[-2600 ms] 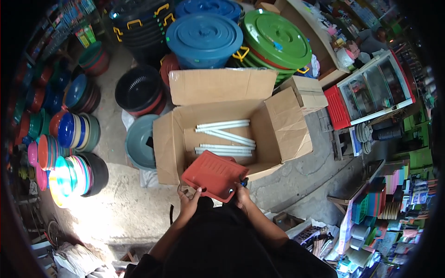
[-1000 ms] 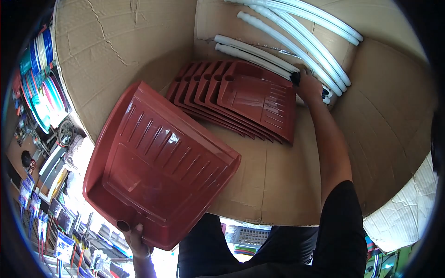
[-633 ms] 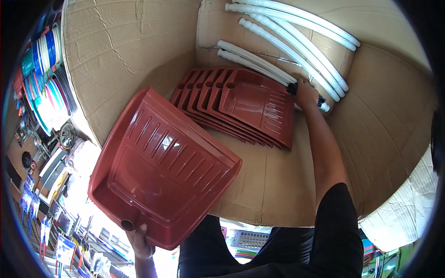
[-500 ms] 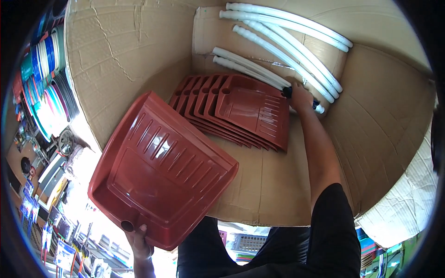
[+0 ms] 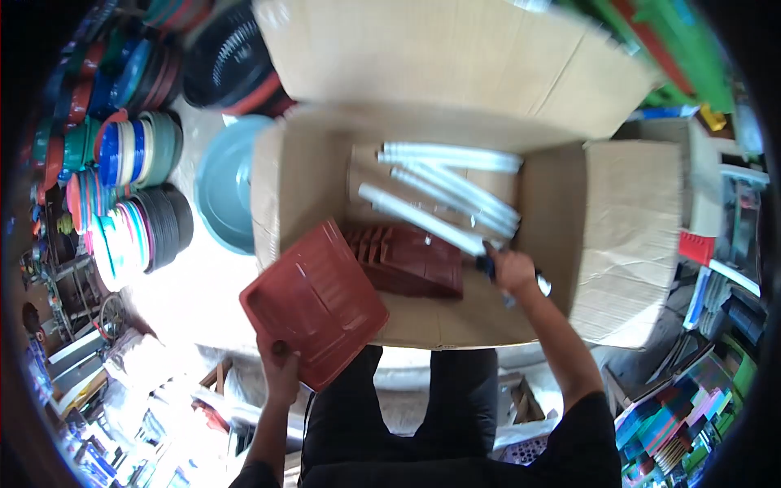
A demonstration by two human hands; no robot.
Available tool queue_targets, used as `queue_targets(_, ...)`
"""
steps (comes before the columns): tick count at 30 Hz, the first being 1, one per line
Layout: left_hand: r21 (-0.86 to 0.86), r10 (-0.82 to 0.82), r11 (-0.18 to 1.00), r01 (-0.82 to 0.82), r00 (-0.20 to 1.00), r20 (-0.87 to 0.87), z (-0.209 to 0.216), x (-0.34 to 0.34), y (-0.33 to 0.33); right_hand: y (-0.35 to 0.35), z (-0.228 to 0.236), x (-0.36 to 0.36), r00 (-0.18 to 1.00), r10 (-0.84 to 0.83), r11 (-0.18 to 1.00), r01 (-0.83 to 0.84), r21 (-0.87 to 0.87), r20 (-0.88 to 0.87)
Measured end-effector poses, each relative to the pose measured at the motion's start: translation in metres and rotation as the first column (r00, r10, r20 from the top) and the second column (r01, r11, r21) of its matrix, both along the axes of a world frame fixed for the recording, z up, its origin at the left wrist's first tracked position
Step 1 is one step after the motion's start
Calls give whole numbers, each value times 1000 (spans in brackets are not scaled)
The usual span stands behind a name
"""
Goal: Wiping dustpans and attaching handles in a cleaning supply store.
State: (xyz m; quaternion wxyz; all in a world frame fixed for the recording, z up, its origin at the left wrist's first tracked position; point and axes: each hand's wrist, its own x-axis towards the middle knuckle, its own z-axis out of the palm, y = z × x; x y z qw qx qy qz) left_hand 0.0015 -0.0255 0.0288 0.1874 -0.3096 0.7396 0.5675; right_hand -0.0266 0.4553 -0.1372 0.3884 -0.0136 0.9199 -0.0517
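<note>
At the left of the box, my left hand (image 5: 281, 372) is closed on the socket end of a brownish-red plastic dustpan (image 5: 317, 301), tilted with its ribbed pan facing up. A stack of the same dustpans (image 5: 419, 260) lies inside the cardboard box (image 5: 443, 335). Over the box's right part, my right hand (image 5: 514, 272) is closed round the dark part of a white tube (image 5: 419, 218); whether a second tube is in the grip, I cannot tell. Beyond it several more white tubes (image 5: 451, 157) lie on the box floor.
Box flaps (image 5: 625, 244) fold outward at the right and far side. Left of the box stand a grey-blue plastic basin (image 5: 224, 183) and stacks of coloured basins (image 5: 142, 154). Goods crowd the right side, and my legs (image 5: 350, 415) are against the near side.
The view has drawn back and shows more around the box. The white tube in my right hand has come up from the box floor. My left hand still holds the dustpan.
</note>
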Motion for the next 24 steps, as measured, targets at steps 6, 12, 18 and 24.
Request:
queue_targets(6,57,-164,980,191,935,-315,39,-46,18,-23,237,19,976,-26,999,35,38,-214)
queue_targets(12,-127,-311,950,286,806,-504,82,-89,26,-61,395,49,915,-12,997,39,59,-404)
queue_targets(18,-241,-361,933,269,687,-630,138,-124,20,-99,446,67,858,-40,997,67,34,-511)
queue_targets(24,-304,-337,937,171,675,-657,166,-130,9,-122,449,77,829,-75,991,122,48,-554)
